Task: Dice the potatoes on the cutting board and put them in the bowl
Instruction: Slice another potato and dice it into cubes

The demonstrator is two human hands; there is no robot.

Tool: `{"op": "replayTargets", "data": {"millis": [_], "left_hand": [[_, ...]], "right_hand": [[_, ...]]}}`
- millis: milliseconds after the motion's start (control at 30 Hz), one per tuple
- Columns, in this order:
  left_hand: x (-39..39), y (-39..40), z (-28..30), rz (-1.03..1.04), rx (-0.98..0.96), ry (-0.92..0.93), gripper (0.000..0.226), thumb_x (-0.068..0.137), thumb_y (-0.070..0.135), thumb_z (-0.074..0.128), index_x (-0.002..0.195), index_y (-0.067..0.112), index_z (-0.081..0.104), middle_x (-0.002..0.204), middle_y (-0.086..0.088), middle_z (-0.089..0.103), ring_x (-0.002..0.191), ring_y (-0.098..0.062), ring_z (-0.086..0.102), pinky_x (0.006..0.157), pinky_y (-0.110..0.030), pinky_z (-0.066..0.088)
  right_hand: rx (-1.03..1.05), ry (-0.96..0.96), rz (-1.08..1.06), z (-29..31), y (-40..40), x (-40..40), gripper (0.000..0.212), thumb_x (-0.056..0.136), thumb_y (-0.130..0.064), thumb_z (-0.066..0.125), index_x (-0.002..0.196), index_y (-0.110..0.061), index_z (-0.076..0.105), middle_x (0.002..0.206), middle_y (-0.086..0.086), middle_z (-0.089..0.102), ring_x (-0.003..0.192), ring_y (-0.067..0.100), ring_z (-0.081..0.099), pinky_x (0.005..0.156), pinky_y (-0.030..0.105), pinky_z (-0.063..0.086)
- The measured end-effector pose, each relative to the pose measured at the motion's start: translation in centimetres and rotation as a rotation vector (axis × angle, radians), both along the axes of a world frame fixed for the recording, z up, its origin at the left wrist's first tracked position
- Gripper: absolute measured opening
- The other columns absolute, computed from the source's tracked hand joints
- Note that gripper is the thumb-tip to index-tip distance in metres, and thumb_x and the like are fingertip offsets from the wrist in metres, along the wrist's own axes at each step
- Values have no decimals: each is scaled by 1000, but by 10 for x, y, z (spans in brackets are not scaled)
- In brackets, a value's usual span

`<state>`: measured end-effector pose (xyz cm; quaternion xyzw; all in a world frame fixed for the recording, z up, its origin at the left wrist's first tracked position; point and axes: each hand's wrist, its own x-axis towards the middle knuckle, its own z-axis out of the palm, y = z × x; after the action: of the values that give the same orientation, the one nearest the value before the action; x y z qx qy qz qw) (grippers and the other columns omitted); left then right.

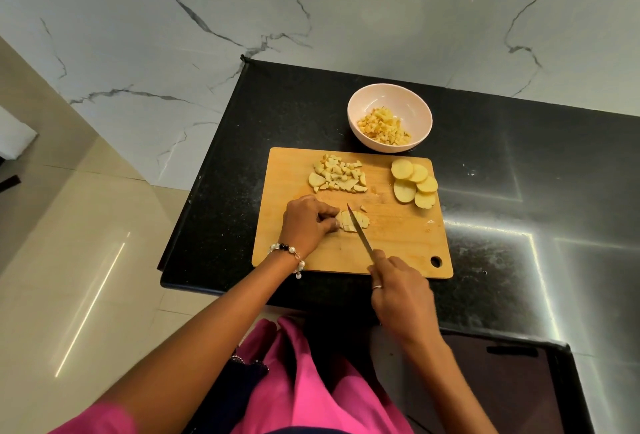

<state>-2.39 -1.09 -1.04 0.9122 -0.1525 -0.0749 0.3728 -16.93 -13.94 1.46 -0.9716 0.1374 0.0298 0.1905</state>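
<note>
Left fingers [329, 217]: curled down onto the left end of a partly cut potato slice [355, 221], which is pinned flat against the board
Left hand [306, 222]: held knuckles up over the near-left part of the board; a beaded bracelet [287, 253] is worn at the wrist
Right fingers [381, 265]: wrapped around the handle of the knife [360, 231], which is largely hidden in the grip; a ring is seen on one finger
Right hand [401, 295]: placed at the near edge of the board
Blade: laid across the pinned slice, tip pointing far and slightly left
Cutting board [398, 243]: wooden, set on a black counter [519, 174]; a hanging hole is seen at its near-right corner
Diced pile [337, 175]: gathered on the far-left part of the board, apart from the hands
Uncut slices [414, 182]: round, overlapped in a cluster on the far-right part of the board
Bowl [415, 104]: pale, placed on the counter just beyond the far edge of the board; diced potato [384, 127] is heaped inside
Surroundings: veined marble-look surface [311, 0] beyond the counter; pink garment [304, 381] at the near edge of the view
</note>
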Motion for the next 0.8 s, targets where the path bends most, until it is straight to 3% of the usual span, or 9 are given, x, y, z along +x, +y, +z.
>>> {"op": "replayTargets", "data": {"millis": [100,200,267,333,500,633,800], "left_hand": [[2,5,1,36,-86,71,24,77,18,75,101,16,73,91,2,67,73,-4,53,63,-3,38],[4,9,1,127,-169,90,20,84,14,67,104,14,72,98,2,70,78,-2,57,68,0,40],[4,10,0,182,-218,102,19,87,13,64,104,14,72,101,0,71,77,-4,60,76,-13,50],[3,11,-1,225,-258,120,18,88,13,63,104,14,72,100,0,71,74,-7,62,77,-27,56],[2,12,1,309,-311,154,19,89,13,61,105,11,71,79,3,68,49,2,58,53,-8,48],[2,10,3,329,-316,169,17,90,14,60,102,13,71,69,2,66,48,-1,57,53,-8,47],[4,10,1,324,-309,180,17,89,14,61,103,14,71,69,3,66,48,3,58,52,-9,48]], "right_hand": [[-18,-55,70,2,-33,2,41,82,-4,62,119,-20,64,106,1,64,88,28,62,58,33,44],[-188,-140,153,-11,-55,5,47,60,8,74,99,-18,73,97,6,67,78,32,63,59,39,43],[-281,-172,182,-17,-61,10,49,56,9,76,97,-18,74,93,6,66,76,31,61,60,39,39],[-313,-238,181,-22,-65,18,47,59,8,76,99,-16,73,93,7,64,77,31,59,61,40,37],[-340,-338,196,-31,-65,49,34,72,3,69,102,-12,70,94,13,63,79,34,58,66,42,39],[-352,-345,171,-35,-63,75,25,80,-8,71,104,-13,68,97,13,63,83,34,57,67,44,40],[-270,-368,99,-33,-59,91,23,81,-5,69,102,-14,71,94,11,63,83,33,55,68,42,36]]}}
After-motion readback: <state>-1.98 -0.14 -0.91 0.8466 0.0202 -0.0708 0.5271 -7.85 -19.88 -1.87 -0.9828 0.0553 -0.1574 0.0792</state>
